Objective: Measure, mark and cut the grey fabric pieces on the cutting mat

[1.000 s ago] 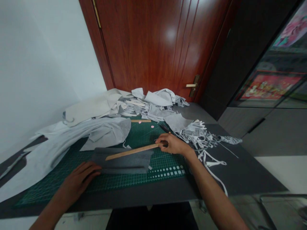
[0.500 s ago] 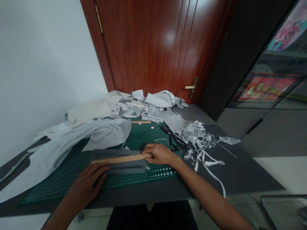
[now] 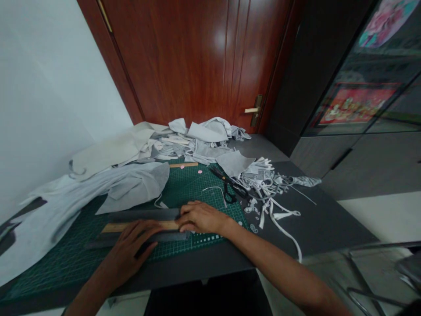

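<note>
A wooden ruler (image 3: 113,228) lies lengthwise across a piece of dark grey fabric (image 3: 144,214) on the green cutting mat (image 3: 184,188). My left hand (image 3: 131,248) rests over the ruler's middle, fingers stretched out and pressing down. At the ruler's right end, my right hand (image 3: 202,218) lies with fingers spread across wood and fabric, the ruler's tip hidden under it. Black-handled scissors (image 3: 230,186) lie beyond my right hand, beside a thin white cord (image 3: 215,188).
Large pale grey cloth (image 3: 131,182) spreads over the left side. Fabric scraps (image 3: 210,151) are heaped by the door (image 3: 184,66), and tangled white strips (image 3: 263,180) sit at right. Another wooden ruler (image 3: 183,165) lies at the mat's back. A metal-framed chair (image 3: 362,272) stands lower right.
My left hand has slid right along the ruler to its middle. My right fingers have gone from gripping the ruler's end to lying spread over it. The camera view has shifted.
</note>
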Tool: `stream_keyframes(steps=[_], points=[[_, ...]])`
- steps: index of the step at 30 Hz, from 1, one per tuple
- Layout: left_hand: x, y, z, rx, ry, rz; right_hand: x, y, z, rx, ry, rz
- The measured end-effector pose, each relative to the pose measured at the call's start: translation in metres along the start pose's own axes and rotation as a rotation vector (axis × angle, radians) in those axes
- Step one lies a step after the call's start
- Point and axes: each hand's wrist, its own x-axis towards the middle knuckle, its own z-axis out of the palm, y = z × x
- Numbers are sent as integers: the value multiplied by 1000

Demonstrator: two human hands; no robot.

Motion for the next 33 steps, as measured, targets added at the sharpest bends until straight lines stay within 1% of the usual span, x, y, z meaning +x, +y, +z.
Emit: stream_keyframes(steps=[2, 4, 5, 7, 9, 10, 11, 12, 14, 17, 19, 22, 25, 30, 33], points=[[13, 0, 1, -41, -27, 43, -1, 2, -3, -17, 38, 22], [22, -2, 5, -96, -26, 37, -2, 5, -7, -39, 100, 111], [26, -4, 7, -122, -12, 13, -3, 7, -10, -48, 132, 187], [29, -8, 12, -154, 32, -60, -6, 12, -15, -61, 166, 384], [28, -10, 15, -147, 93, -152, -10, 18, -21, -70, 153, 557], [27, -10, 15, -138, 121, -198, -13, 21, -23, -74, 131, 608], [27, -9, 15, -131, 143, -235, -16, 24, -25, -76, 106, 630], [26, -7, 14, -130, 158, -264, -18, 26, -27, -72, 80, 628], [26, -3, 12, -136, 170, -293, -21, 27, -27, -49, 21, 577], [26, 3, 9, -134, 205, -321, -21, 23, -23, 0, -73, 455], [25, 5, 7, -128, 244, -345, -18, 17, -17, 10, -108, 387], [24, 8, 5, -119, 299, -375, -14, 10, -8, 0, -89, 328], [25, 10, 4, -117, 349, -408, -12, 11, -5, 5, -67, 309], [25, 12, 3, -122, 448, -487, -13, 14, -6, 48, -116, 228], [23, 13, 0, -139, 495, -532, -11, 3, 4, 25, -53, 214]])
